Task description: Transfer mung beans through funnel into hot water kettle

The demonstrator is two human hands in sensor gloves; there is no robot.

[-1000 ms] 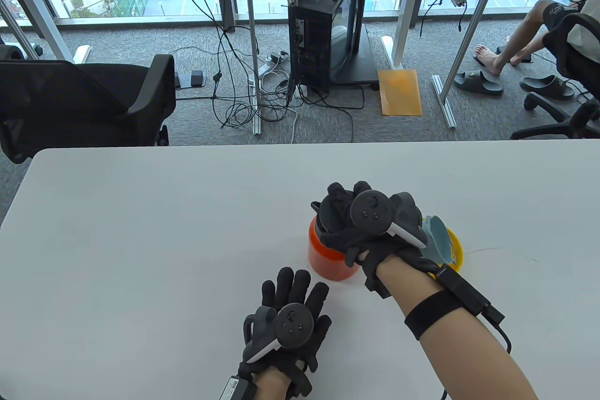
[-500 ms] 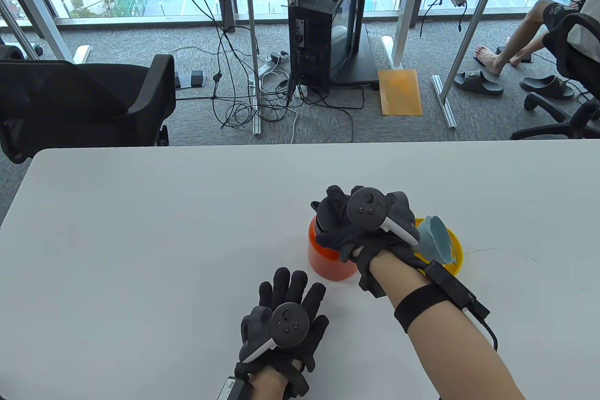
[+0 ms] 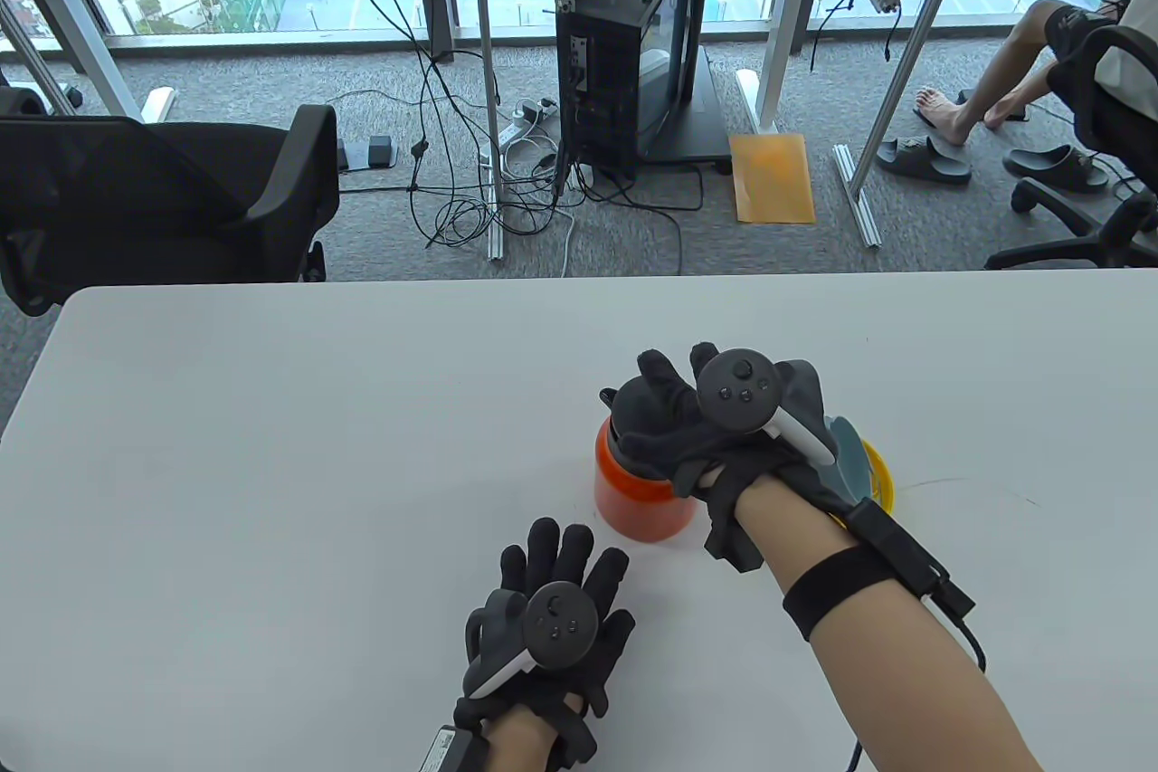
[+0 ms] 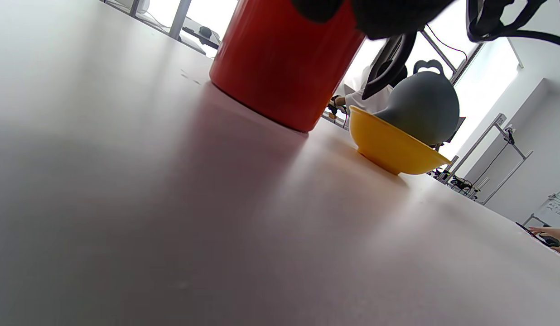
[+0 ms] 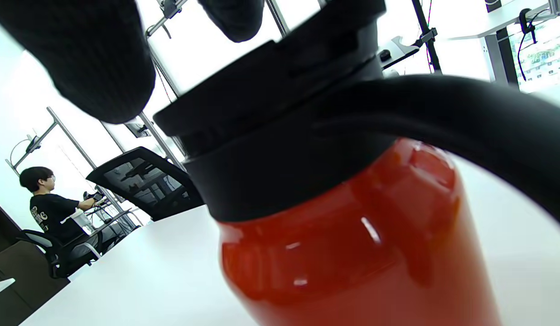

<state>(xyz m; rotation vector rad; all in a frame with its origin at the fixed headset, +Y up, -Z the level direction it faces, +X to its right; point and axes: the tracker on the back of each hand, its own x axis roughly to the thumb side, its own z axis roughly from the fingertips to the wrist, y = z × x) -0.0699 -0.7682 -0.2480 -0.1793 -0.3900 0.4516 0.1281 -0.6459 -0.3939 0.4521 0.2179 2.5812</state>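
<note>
An orange-red kettle [image 3: 633, 500] with a black lid [image 5: 271, 90] and black handle [image 5: 465, 117] stands on the white table [image 3: 317, 446]. My right hand [image 3: 674, 374] is over the lid, and its fingers [image 5: 94, 59] are raised and spread just above it. To the kettle's right, a yellow bowl [image 3: 882, 473] holds a light blue funnel [image 3: 850, 455]. The bowl [image 4: 393, 145] and funnel [image 4: 420, 106] also show in the left wrist view. The bowl's contents are hidden. My left hand [image 3: 565, 550] lies flat on the table in front of the kettle, fingers spread and holding nothing.
The table's far edge [image 3: 579, 281] runs across the middle of the table view. Behind it are a black office chair [image 3: 163, 193], a computer tower [image 3: 624, 57] and cables on the floor.
My right hand's fingers, curled down on the kettle lid before, have straightened and lifted, and the hand has shifted slightly right. My left hand has stayed nearly still.
</note>
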